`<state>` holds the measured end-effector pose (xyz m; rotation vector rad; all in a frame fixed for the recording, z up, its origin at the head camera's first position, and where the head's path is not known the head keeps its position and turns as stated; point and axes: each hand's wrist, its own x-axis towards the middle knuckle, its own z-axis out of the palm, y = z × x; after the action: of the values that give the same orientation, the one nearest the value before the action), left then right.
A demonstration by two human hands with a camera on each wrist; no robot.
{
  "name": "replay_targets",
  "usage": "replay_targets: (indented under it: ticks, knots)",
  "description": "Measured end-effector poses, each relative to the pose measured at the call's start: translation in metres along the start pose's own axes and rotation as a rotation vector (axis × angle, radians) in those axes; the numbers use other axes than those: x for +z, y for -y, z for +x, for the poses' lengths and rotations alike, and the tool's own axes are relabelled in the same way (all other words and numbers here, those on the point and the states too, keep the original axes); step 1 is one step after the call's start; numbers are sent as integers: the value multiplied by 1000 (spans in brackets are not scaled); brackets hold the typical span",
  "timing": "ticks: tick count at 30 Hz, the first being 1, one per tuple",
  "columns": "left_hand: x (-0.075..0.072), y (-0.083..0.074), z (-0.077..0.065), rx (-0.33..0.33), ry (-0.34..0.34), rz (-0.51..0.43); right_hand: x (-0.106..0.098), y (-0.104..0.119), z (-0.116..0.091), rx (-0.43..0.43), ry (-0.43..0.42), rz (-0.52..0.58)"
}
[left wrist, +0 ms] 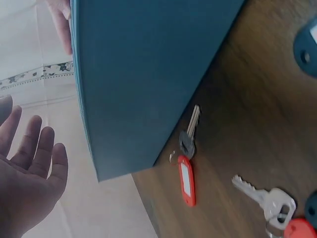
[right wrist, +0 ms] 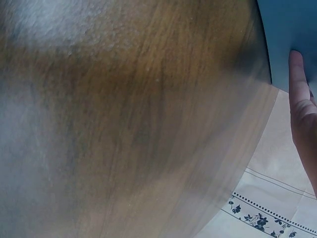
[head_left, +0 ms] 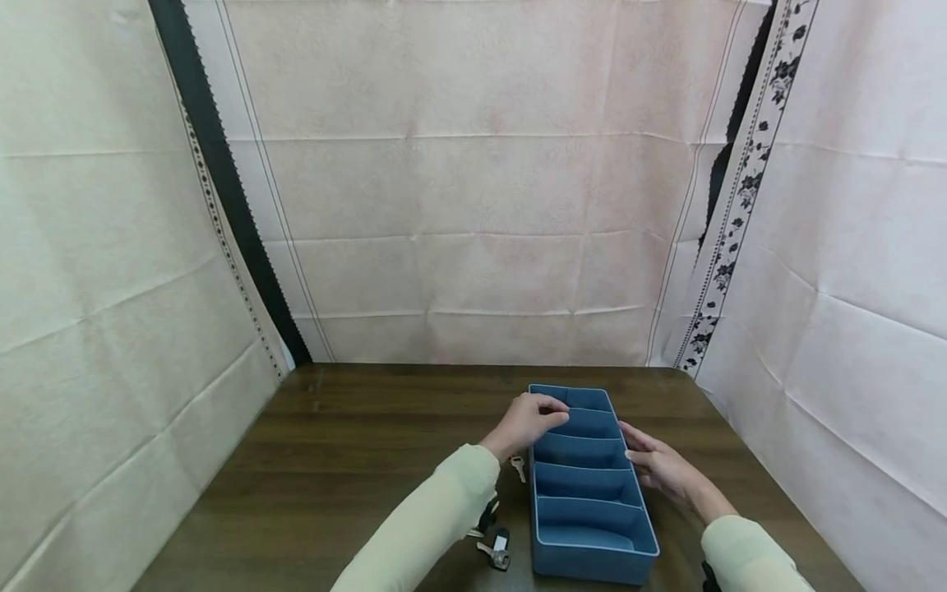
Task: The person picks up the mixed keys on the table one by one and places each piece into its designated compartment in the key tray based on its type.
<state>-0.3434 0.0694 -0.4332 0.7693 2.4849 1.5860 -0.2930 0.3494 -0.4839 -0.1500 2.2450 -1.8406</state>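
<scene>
Closest to my camera is a pale green cloth sleeve [head_left: 425, 526] on the left arm, slanting in from the bottom edge. Past its cuff, the left hand [head_left: 527, 426] hangs over the far compartments of a long blue box, plastic by its look [head_left: 592, 566]. I see its fingers loosely bent, with nothing visible between them. The right hand [head_left: 658, 467] lies along the box's right wall, fingers straight against it, wrapped round nothing.

The box sits on a dark brown wood-grain tabletop [head_left: 355, 485]. Beside its left wall, my left wrist view shows a toothed metal key [left wrist: 188, 141] with a red tag bearing a white label [left wrist: 186, 181]. Nearer me lies another metal key [head_left: 499, 561], next to a black tag [head_left: 500, 539].

I judge this early: at least 2 keys lie outside, and I make out none in the nearest compartment; deeper floors are partly hidden.
</scene>
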Motion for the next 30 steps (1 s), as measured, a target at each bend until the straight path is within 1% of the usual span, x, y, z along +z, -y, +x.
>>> replay_targets:
  ticks: [7,13,17,25,30]
  knots:
    - [-17,2,-1,-10,2,22,-1,1,0,-3,1,9]
    - [-34,7,-4,22,4,15,-1,0,1,7,-9,2]
    - [-43,11,-7,29,0,16,-1,-1,1,14,-13,-6]
    - [-64,24,-13,8,-15,58,0,2,0,13,-5,6]
    - [-75,32,-19,-21,-26,89,0,2,-1,9,2,2]
